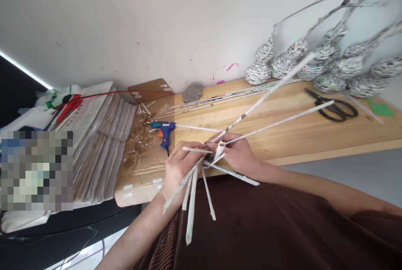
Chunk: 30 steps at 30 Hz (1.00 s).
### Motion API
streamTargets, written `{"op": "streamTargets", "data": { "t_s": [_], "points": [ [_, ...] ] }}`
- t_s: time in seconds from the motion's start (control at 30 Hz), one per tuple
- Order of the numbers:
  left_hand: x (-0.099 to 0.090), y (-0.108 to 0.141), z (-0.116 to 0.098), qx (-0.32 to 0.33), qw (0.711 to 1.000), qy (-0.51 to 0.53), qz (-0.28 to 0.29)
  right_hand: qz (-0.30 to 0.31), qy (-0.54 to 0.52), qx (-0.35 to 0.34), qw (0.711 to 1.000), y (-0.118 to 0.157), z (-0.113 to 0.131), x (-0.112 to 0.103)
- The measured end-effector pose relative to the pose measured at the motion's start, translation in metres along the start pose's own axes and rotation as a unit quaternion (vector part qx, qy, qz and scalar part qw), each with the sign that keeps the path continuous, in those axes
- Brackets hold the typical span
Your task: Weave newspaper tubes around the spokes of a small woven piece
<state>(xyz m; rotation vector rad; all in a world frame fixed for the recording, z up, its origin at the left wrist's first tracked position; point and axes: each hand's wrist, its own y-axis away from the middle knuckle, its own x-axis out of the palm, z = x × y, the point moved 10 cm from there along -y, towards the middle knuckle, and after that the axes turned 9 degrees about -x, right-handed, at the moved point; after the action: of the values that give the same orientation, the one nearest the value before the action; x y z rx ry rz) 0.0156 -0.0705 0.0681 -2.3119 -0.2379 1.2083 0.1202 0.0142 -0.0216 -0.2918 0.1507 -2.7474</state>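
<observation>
A white wall (157,31) is rising behind the wooden table (289,140) in front of you. At your left, a tall stack of newspapers (103,148) is standing beside the table's end. At the far right, gourd-shaped woven pieces (347,67) are resting near the wall, their long stems pointing up and away. A sheet of cardboard (147,173) is covering the table's left end, and loose paper rods (226,96) are lying along the wall.

At the table's near edge, close to your body, you are holding a small woven paper piece (209,157), its rolled strips (191,207) fanning out, two long ones slanting toward the far right. Your left hand (179,165) is grasping its left side; your right hand (240,153) is pinching its right side, near the base of those long strips.

Black scissors (343,115) are lying to the right, and a blue glue gun (165,132) is lying at the cardboard's right edge. A grey stone (192,92) is sitting near the wall. Small scraps (138,148) are littering the cardboard.
</observation>
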Motion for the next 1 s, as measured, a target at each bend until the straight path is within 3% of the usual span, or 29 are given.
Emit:
{"op": "streamTargets", "data": {
  "t_s": [0.23,0.4,0.6,0.83,0.9,1.0],
  "points": [
    [-0.004,-0.003,0.009,-0.053,0.998,0.022,-0.04,0.062,0.006,-0.23,0.971,0.005,0.033,0.001],
    [-0.004,-0.003,0.012,-0.053,0.997,0.039,-0.03,0.121,0.037,-0.294,0.947,0.01,0.047,0.007],
    [-0.004,-0.001,0.023,-0.078,0.995,0.057,-0.029,0.154,0.116,-0.282,0.94,0.013,0.047,0.01],
    [0.0,-0.003,0.022,-0.083,0.995,0.051,-0.014,0.178,0.084,-0.265,0.944,0.012,0.046,0.013],
    [0.001,-0.005,0.026,-0.101,0.994,0.045,-0.012,0.179,0.067,-0.233,0.954,0.009,0.038,0.013],
    [-0.005,-0.007,0.031,-0.11,0.991,0.055,-0.046,0.116,0.006,-0.117,0.986,-0.001,0.012,0.004]
  ]
}}
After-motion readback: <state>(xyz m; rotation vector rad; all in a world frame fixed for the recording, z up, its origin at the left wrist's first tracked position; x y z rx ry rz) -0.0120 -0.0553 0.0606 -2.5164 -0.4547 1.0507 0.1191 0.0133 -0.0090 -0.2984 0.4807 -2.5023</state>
